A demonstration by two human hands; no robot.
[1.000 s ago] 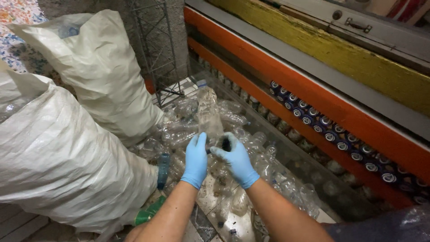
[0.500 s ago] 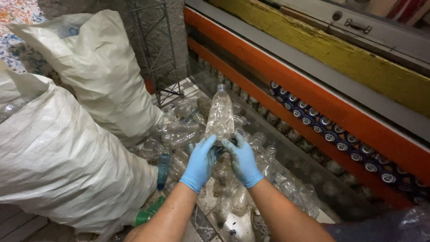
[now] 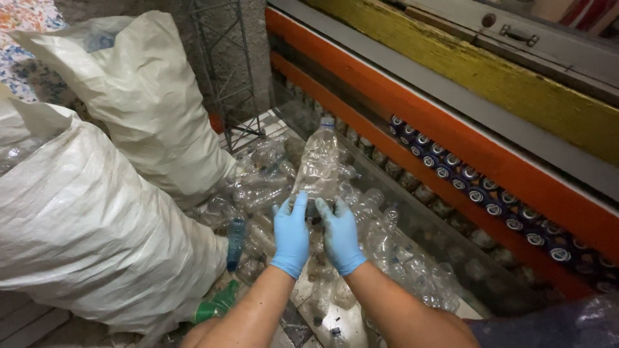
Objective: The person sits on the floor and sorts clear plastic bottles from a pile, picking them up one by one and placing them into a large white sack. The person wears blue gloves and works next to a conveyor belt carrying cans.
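Both my hands wear blue gloves. My left hand (image 3: 292, 234) and my right hand (image 3: 339, 233) grip the lower end of a crumpled clear plastic bottle (image 3: 318, 162), which points up and away from me with its cap end at the top. Under the hands lies a heap of crushed clear bottles (image 3: 387, 245) spread over the floor.
Two large white woven sacks (image 3: 97, 225) (image 3: 148, 96) stand at the left, stuffed full. A green bottle (image 3: 216, 306) and a blue bottle (image 3: 235, 241) lie by the near sack. An orange and yellow machine frame (image 3: 451, 138) with a row of blue rollers (image 3: 477, 187) runs along the right.
Both hands have lifted the clear bottle out of the heap and raised it upright; a second ago they were down among the bottles.
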